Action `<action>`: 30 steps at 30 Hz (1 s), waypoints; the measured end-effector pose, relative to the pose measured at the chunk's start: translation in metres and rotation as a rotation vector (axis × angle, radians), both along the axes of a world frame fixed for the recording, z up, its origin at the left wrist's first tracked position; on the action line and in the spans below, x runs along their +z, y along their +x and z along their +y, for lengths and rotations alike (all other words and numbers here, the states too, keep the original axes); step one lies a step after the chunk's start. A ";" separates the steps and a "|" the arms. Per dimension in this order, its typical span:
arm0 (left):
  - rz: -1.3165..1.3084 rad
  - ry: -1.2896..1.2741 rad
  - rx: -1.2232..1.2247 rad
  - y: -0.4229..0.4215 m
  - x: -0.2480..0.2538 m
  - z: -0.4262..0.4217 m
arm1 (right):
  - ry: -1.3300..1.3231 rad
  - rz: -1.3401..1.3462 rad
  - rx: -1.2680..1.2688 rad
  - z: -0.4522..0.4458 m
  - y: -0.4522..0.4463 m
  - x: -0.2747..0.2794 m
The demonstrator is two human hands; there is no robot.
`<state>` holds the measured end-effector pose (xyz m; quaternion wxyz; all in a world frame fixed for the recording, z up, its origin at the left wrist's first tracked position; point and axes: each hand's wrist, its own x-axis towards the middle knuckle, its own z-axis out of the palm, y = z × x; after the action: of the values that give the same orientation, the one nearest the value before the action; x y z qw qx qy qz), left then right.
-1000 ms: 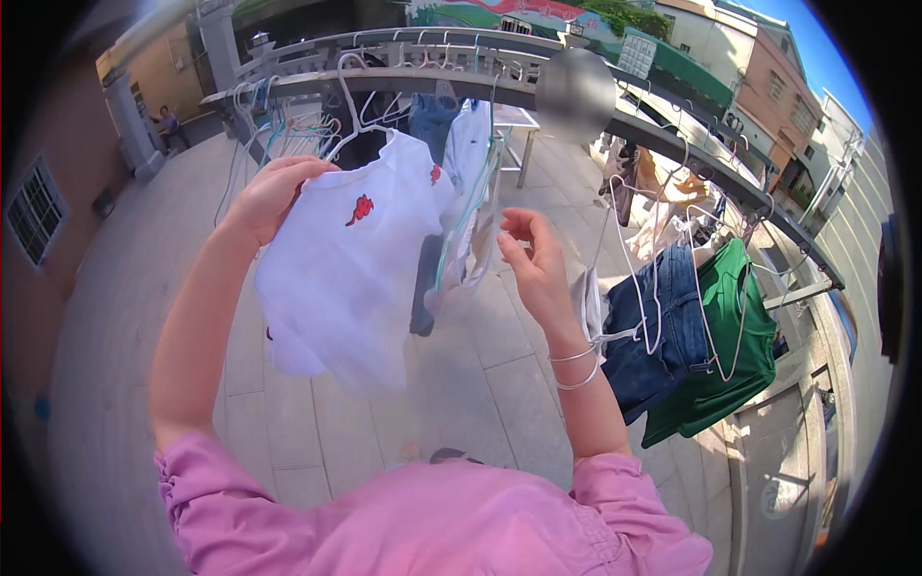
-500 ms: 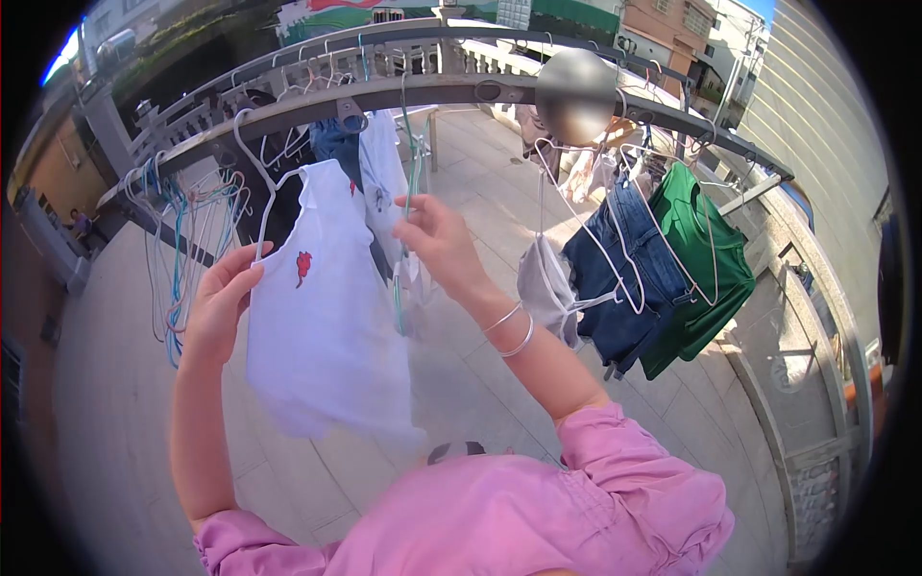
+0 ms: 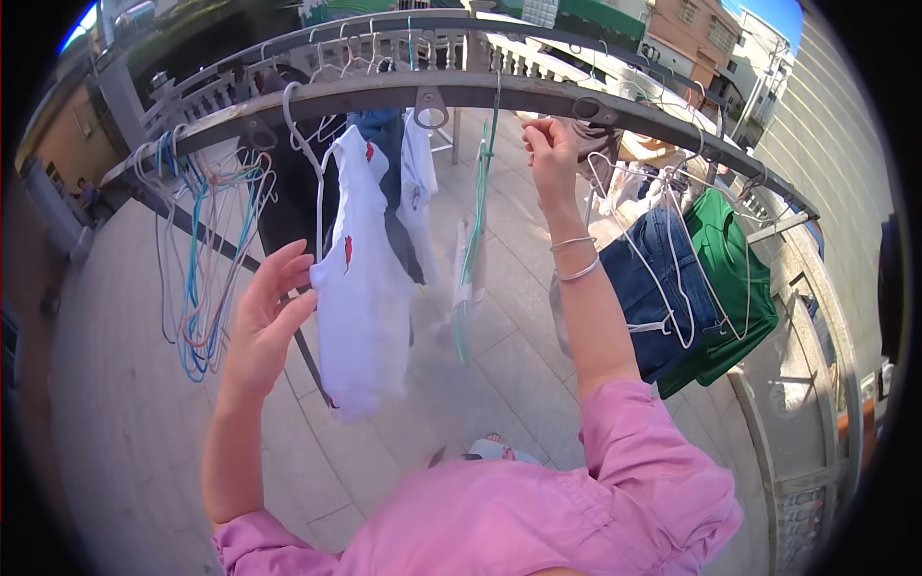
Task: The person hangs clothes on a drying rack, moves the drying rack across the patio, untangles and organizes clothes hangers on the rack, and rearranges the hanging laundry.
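A white sleeveless top with red motifs hangs from a white hanger on the near metal rail. At its near shoulder is my left hand, fingers spread and not gripping; whether the fingertips touch the fabric I cannot tell. My right hand is raised just below the rail, fingers curled in with nothing visible in them. To the left of that hand, apart from it, a green hanger hangs from the rail, seen edge-on.
A bundle of bare hangers hangs at the left. To the right are denim shorts and a green shirt. The near rail crosses in front, with another rail behind. Pale paving lies below.
My right hand has left the green hanger and moved right and up. My left hand has loosened from the white top's shoulder. The top now hangs turned more edge-on.
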<state>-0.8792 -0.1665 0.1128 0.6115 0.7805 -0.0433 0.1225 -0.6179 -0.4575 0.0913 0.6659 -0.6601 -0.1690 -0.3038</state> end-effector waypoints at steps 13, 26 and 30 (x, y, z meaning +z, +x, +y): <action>-0.011 -0.298 0.855 -0.106 -0.099 -0.042 | -0.702 0.145 0.404 0.134 0.272 -0.011; 0.129 -0.516 1.400 -0.179 -0.213 -0.056 | 0.104 0.280 0.455 0.131 0.263 -0.004; 0.139 -0.501 1.362 -0.175 -0.222 -0.034 | -0.015 0.263 0.382 0.092 0.268 -0.003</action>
<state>-1.0544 -0.2000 -0.1097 0.5614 0.4769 0.5201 0.4322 -0.3504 -0.3652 0.0881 0.7227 -0.6550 -0.2049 -0.0823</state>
